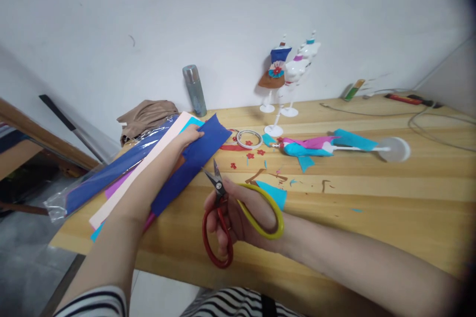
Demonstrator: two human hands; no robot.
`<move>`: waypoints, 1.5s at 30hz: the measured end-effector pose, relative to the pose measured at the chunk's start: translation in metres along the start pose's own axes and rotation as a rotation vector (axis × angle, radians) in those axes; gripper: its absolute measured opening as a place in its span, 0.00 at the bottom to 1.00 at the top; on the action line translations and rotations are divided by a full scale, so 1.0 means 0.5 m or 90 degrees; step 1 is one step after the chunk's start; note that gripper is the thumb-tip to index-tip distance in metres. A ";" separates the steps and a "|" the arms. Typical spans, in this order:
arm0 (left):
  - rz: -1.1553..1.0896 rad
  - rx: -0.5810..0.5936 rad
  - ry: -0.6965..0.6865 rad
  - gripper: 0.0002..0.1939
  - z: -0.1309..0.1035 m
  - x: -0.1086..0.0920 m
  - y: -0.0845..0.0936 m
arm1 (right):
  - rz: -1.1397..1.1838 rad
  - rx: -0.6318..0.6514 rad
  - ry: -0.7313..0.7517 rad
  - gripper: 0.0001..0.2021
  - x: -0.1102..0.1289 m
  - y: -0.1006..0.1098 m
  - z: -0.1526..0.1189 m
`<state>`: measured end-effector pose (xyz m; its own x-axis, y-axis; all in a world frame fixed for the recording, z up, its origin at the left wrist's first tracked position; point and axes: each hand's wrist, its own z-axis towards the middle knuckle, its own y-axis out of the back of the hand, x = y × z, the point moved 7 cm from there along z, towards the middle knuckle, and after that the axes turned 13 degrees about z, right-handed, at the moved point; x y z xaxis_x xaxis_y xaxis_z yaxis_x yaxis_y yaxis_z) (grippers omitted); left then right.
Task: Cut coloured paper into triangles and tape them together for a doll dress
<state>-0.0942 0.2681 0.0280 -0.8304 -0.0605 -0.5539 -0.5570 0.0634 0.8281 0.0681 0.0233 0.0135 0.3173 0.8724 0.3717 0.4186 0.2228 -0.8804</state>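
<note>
Brown cloth (148,114) lies bunched at the far left of the tabletop (372,193); beside it a clear plastic sleeve (55,210) holds blue material, and a pale pink strip (122,185) slants alongside; the left hand (191,134) rests on the dark blue sheet (208,141), fingers near its far end, though whether they pinch it or only press I cannot tell.

That sheet is what matters; its long axis runs from the near left to the far right, the left hand being nearer its far end; it lies left of and beyond the right hand (241,218), which grips the scissors (219,186) by their red and yellow handles; the blades are parted, tips angled up towards the sheet's right-hand edge, near but apparently not touching.

Farther right, a white ring (250,147) lies beyond the scissors; a turquoise-and-pink-draped dress form (308,149) lies on its side.
</note>
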 end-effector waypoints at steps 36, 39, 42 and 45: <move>0.462 0.000 -0.054 0.19 -0.079 0.031 -0.024 | 0.021 0.081 0.026 0.29 0.014 0.004 0.003; 0.504 0.029 -0.061 0.16 -0.078 0.029 -0.047 | 0.024 0.075 0.020 0.28 0.013 0.004 0.002; 0.534 0.045 -0.074 0.12 -0.076 0.016 -0.053 | 0.023 0.066 0.017 0.27 0.013 0.005 0.001; 0.550 0.054 -0.075 0.15 -0.076 0.003 -0.055 | 0.019 0.071 0.019 0.28 0.012 0.004 0.000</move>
<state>-0.0793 0.2284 0.0078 -0.9558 0.1460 0.2552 0.2723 0.1130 0.9556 0.0709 0.0289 0.0139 0.3538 0.8667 0.3517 0.3116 0.2453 -0.9180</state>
